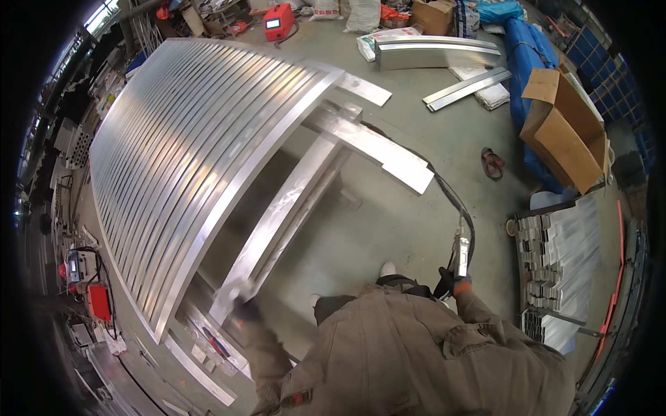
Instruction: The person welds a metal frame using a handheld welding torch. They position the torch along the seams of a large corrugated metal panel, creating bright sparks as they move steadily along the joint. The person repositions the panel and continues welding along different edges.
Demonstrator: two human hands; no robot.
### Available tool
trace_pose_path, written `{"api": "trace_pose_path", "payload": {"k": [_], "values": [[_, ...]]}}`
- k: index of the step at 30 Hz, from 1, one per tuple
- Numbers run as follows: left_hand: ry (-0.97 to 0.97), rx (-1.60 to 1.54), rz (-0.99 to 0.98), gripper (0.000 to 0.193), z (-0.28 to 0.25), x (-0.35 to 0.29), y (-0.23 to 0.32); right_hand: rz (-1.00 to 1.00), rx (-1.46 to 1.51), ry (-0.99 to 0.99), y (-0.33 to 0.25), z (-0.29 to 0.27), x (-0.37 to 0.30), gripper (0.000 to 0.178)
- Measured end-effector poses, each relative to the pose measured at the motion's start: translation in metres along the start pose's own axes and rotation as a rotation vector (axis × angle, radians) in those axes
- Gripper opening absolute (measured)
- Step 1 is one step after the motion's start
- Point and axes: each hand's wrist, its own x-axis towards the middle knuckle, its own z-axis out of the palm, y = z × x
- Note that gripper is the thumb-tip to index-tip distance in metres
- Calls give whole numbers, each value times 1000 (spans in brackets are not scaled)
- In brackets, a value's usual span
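While the left hand [244,299] grips the near end of a long metal bar [288,215], the right hand [452,283] holds a welding torch [461,248] off to the side, well apart from the bar. Both hands wear dark gloves. The left fingers look curled around the bar's end, though motion blur hides just how they close; the right fingers are wrapped tight round the torch handle, its black cable [444,187] trailing away across the floor [416,125].

To handle the bar well, I judge the left hand should keep a firm, square hold so the far end stays seated against the cross-piece [378,149] and does not twist; the torch is best kept pointed away from the body and the cable clear of the feet until the bar sits true.

That bar is a bright, flat-faced aluminium-coloured box section, running up and away from the person toward the cross-piece. It lies just beside a big slatted panel [187,159] of the same shiny metal, whose strips run in parallel rows and catch the light. More cut sections [555,256] lie stacked to the right, beyond a cardboard box [565,128].
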Motion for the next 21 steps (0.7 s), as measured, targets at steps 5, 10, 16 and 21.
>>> {"api": "trace_pose_path", "payload": {"k": [5, 10, 16, 21], "values": [[-115, 219, -86, 70, 250, 0, -129, -157, 236, 114, -34, -55, 53, 31], [-115, 460, -129, 56, 421, 22, -155, -239, 304, 249, -97, -88, 87, 17], [-210, 470, -106, 53, 521, 131, -218, -337, 341, 259, -174, -110, 128, 27], [-115, 512, 7, 59, 596, 230, -268, -331, 142, 352, -238, -131, 200, 16]]}}
